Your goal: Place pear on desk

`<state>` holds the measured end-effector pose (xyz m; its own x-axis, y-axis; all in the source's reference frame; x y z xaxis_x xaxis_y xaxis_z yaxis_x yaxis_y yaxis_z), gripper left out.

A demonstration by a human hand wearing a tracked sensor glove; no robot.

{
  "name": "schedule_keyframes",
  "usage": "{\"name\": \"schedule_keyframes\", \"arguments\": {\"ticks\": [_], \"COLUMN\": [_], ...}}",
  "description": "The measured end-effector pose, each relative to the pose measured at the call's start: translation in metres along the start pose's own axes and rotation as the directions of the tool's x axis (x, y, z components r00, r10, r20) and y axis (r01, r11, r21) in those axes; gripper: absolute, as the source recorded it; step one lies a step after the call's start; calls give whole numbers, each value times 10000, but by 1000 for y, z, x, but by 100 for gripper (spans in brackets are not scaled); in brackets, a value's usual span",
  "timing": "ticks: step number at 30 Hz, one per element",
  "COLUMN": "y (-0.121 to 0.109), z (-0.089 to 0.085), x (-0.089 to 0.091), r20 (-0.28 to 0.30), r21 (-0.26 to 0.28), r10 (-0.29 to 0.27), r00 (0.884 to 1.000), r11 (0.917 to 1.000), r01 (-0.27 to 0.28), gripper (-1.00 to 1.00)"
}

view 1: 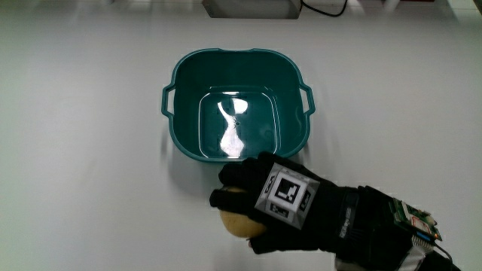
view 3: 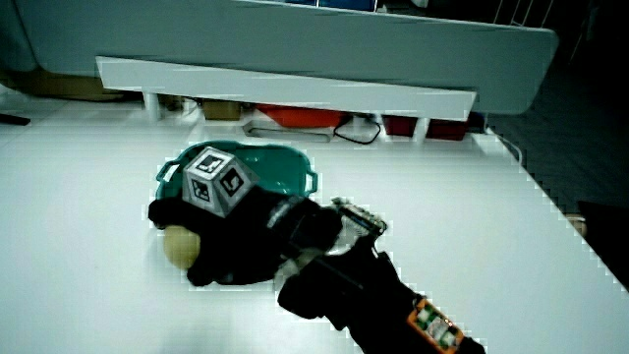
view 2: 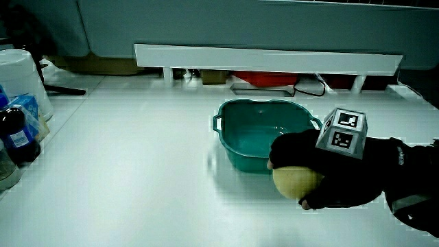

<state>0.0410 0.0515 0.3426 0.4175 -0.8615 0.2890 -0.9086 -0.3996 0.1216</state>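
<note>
While the hand [view 1: 282,207] clamps over the pear [view 1: 239,220], the fruit sits beneath its fingers, nearer the person than the basin [view 1: 184,75].

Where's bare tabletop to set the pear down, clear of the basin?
The hand grips the pear right beside the teal basin, on its side nearer the person; that spot is tight. Bare table lies between the basin and the bottles at the table's edge, and nearer the person than the pear.

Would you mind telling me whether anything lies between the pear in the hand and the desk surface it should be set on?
Nothing visible does. The hand grips the pear just above bare desk, beside the teal basin, on the person's side of it.
</note>
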Motion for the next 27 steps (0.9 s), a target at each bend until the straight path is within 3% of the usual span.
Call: {"name": "schedule_keyframes", "arguments": {"ticks": [2, 3, 12, 13, 14, 15, 16, 17, 18, 19, 20, 21, 22, 25, 26, 27], "y": [-1, -2, -2, -2, -2, -2, -2, -2, -1, -1, -1, -1, 0, 1, 2, 2], "z": [0, -1, -13, -15, -19, -21, -25, -30, -32, -35, -38, -42, -46, -57, -59, -62], "x": [-5, -6, -12, -14, -16, -17, -19, -20, -22, -23, -24, -24, -26, -29, -31, -32], "r20": [54, 356, 235, 68, 278, -135, -7, 2257, 191, 446, 217, 397, 1281, 1317, 1370, 1671], "r21": [-101, -119, -84, -146, -309, -321, -490, -1094, -135, -458, -23, -595, -1556, -1348, -1733, -1483], "r10": [69, 101, 193, 205, 227, 249, 272, 427, 316, 321, 322, 315, 309, 288, 296, 307], "r00": [10000, 9993, 9995, 9998, 9994, 9996, 9996, 9733, 9993, 9985, 9992, 9987, 9913, 9909, 9901, 9855], "r11": [9999, 9999, 9998, 9997, 9993, 9992, 9984, 9938, 9994, 9985, 9995, 9978, 9878, 9908, 9849, 9889], "r01": [-68, -97, -191, -204, -218, -253, -272, -182, -313, -301, -322, -291, -107, -108, -54, -57], "gripper": [0, 0, 0, 0, 0, 0, 0, 0, 0, 0, 0, 0, 0, 0, 0, 0]}}
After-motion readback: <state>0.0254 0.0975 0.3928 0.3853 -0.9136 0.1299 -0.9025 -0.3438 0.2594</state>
